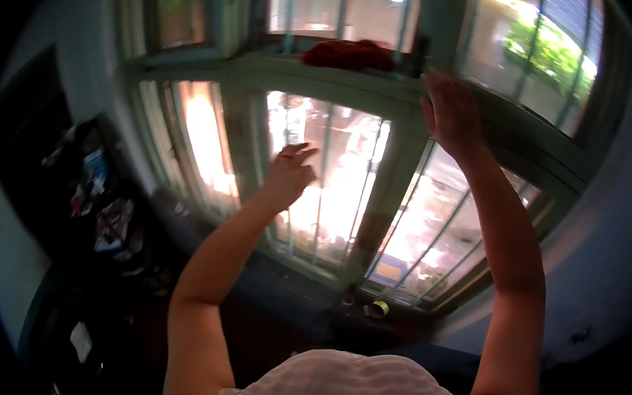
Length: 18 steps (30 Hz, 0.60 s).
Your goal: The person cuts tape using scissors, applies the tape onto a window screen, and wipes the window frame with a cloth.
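My left hand [290, 172] is raised in front of the lower middle window pane [349, 155]. Its fingers are loosely bent and apart, with nothing visible in them. Higher up, my right hand [450, 115] is at the green wooden window frame [402, 145], near where the crossbar meets an upright. Its fingers stretch upward and it holds nothing; whether it touches the wood I cannot tell. A dark red cloth [348, 54] lies bunched on the crossbar, left of my right hand.
Metal bars cross the panes, with bright light and green plants [543, 52] outside. A yellow-rimmed roll [378, 309], apparently tape, is on the dark sill [286, 288]. Cluttered small items [113, 222] stand at the left by the wall, in shadow.
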Available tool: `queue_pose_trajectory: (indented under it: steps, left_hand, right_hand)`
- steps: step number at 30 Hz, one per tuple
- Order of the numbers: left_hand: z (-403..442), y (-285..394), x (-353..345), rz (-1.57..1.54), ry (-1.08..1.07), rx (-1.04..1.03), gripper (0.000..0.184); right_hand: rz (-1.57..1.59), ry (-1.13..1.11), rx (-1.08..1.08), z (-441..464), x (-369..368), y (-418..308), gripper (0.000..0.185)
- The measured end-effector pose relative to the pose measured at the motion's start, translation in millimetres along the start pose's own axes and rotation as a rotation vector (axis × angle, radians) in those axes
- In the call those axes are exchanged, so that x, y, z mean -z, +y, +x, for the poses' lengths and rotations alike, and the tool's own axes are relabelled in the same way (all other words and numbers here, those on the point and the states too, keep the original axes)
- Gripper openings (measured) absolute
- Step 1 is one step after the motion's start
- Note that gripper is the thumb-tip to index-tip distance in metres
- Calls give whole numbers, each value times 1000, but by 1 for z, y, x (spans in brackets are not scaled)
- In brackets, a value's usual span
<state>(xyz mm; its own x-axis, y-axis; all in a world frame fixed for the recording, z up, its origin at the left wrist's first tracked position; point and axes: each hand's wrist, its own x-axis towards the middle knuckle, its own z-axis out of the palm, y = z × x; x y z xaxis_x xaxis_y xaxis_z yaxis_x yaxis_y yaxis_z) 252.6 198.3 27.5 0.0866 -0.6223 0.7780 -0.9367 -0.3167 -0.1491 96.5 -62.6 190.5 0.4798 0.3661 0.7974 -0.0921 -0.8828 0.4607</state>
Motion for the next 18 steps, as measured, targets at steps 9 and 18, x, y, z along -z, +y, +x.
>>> queue_pose_trajectory:
  steps: [9, 18]
  left_hand:
    - [-137, 82, 7, -330, -506, 288, 19]
    - [-513, 243, 91, -316, -1114, 1478, 40]
  right_hand:
    - [-82, -296, -366, 112, -90, -80, 56]
    - [-161, -146, -173, 154, -148, -110, 17]
